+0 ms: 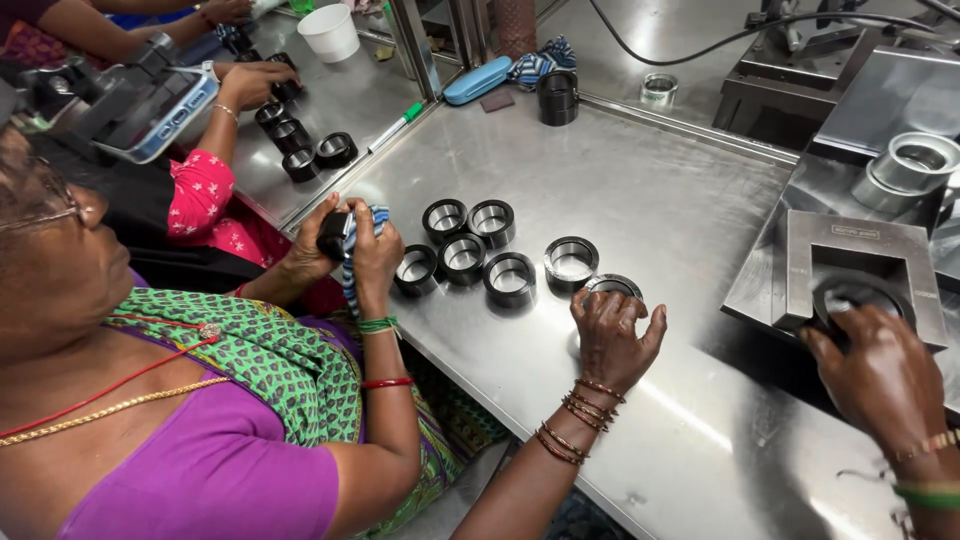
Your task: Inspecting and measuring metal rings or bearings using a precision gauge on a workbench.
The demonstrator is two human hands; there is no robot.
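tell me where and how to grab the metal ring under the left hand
Grip the metal ring by its outer wall, coming from above. It lies flat on the steel table with the bore up, and the left hand already covers its near edge; the far rim stays free.
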